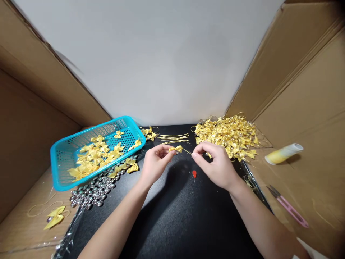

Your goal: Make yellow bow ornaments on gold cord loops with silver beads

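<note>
My left hand (157, 161) pinches a yellow ribbon bow (178, 148) between thumb and fingertips, over the black work surface (167, 223). A thin gold cord (186, 151) runs from beside the bow to my right hand (212, 162), whose thumb and forefinger are closed on its other end. Whether the cord passes through the bow or only touches it is too small to tell. Just below the hands lies a small red object (194, 173) with a thin pin or needle. Behind the bow, several cut gold cords (174, 137) lie side by side.
At left a teal basket (54, 169) holds loose yellow bows, with silver beads (93, 192) beside it. A heap of corded bows (229, 135) fills the back right. Pink thread snips (289, 208) and a yellow-white tube (284, 154) lie right. Cardboard walls (304, 79) flank both sides.
</note>
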